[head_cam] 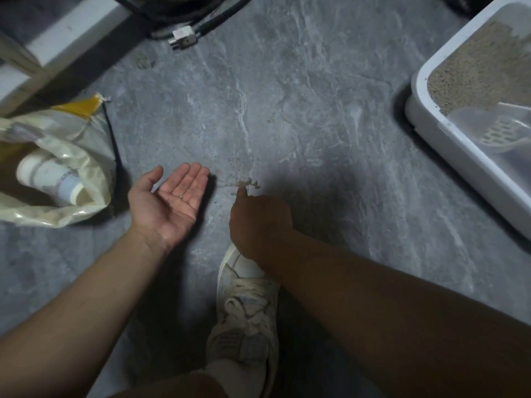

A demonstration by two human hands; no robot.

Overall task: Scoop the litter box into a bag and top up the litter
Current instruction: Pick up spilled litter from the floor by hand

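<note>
A white litter box (pixel 425 116) stands at the right edge, holding tan litter (pixel 477 67) and a pale slotted scoop (pixel 500 133) lying inside its near end. A cream and yellow bag (pixel 71 145) lies open at the left with a white cup-like container (pixel 48 179) inside it. My left hand (pixel 169 199) is held palm up over the floor with a few grains on the palm. My right hand (pixel 258 222) has its fingers curled, and one fingertip touches a small heap of spilled litter (pixel 247 183) on the grey floor.
A white plug and black cable (pixel 184 35) lie at the top centre. White furniture (pixel 57 44) stands at the upper left. My white sneaker (pixel 247 308) is planted below my right hand. Loose grains are scattered on the grey stone floor (pixel 316 110).
</note>
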